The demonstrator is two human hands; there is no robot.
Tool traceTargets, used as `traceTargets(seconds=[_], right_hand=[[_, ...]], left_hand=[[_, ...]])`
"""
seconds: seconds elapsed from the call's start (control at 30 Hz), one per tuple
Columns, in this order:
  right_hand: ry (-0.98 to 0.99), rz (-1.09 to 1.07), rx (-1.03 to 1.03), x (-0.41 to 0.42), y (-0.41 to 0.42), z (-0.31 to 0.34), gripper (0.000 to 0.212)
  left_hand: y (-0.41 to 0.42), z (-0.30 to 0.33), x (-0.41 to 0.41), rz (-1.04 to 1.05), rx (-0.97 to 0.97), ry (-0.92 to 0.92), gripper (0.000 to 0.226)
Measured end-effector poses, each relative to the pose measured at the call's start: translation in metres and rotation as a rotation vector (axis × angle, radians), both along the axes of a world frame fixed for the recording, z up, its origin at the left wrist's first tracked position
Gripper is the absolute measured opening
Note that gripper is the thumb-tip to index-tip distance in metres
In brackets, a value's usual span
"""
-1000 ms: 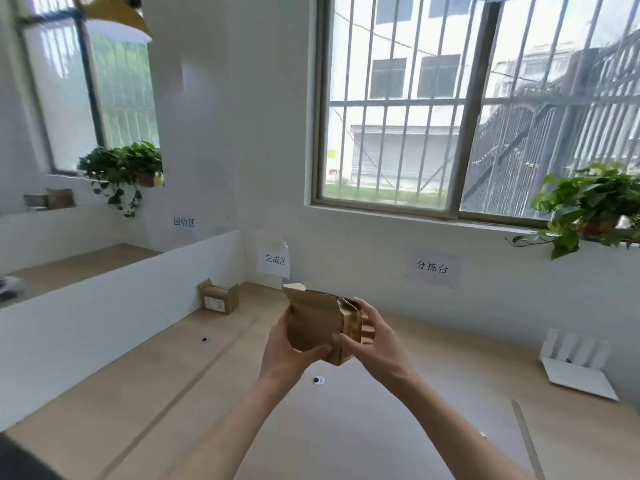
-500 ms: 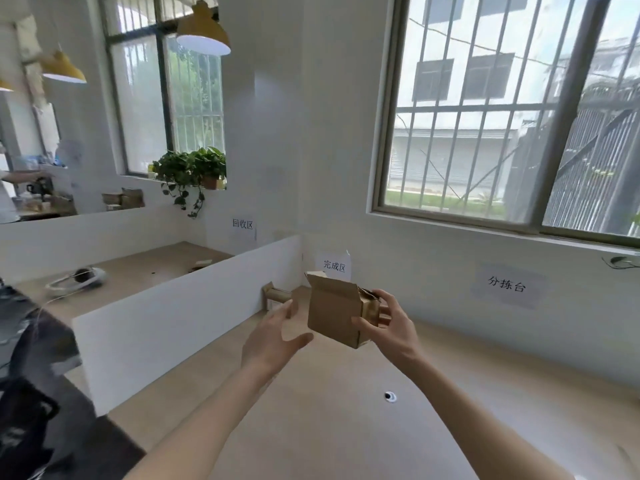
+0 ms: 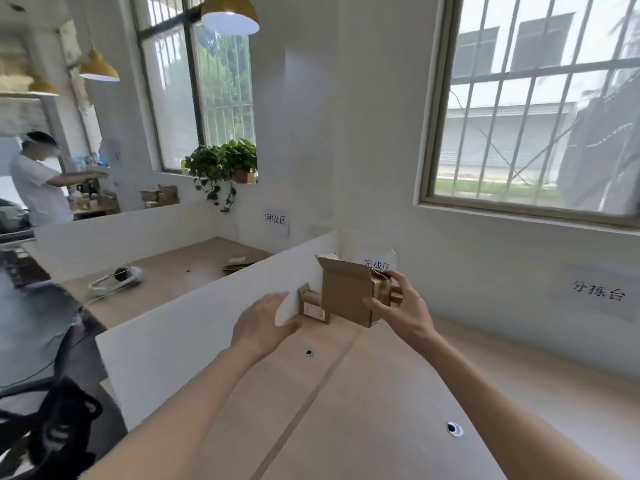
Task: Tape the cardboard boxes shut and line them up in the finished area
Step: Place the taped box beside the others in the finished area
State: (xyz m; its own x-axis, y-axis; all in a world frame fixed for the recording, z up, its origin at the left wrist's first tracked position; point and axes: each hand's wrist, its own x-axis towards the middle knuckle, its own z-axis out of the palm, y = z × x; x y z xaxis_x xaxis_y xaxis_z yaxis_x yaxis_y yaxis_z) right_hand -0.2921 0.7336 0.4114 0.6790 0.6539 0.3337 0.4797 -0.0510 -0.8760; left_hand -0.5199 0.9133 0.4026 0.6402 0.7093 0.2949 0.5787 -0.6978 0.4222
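Head view: right hand (image 3: 403,313) fingers grasp box (image 3: 349,295), flap up; left hand (image 3: 261,323) released.

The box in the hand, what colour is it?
Plain brown cardboard box, held in the right hand; the head view, the only one, shows it.

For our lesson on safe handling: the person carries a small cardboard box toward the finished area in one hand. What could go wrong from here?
1. Only the right hand pinches the cardboard box; the left hand is off it, so it could slip.
2. Its top flap stands open, so it may be set down unsealed.
3. Swung in low, it might knock the box on the desk by the white divider out of line.
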Motion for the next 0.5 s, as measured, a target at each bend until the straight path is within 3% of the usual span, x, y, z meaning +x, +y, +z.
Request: traceTargets(seconds=[0.13, 0.33, 0.5], right_hand=[[0.007, 0.006, 0.007, 0.029, 0.043, -0.003, 0.079], [0.003, 0.009, 0.005, 0.061, 0.086, -0.002, 0.065], [0.004, 0.008, -0.015, 0.088, 0.118, -0.015, 0.067]], left_hand=[[0.044, 0.009, 0.03, 0.008, 0.03, 0.053, 0.074], [0.09, 0.015, 0.077, -0.015, 0.039, 0.044, 0.071], [0.121, 0.004, 0.109, -0.037, 0.031, 0.079, 0.071]])
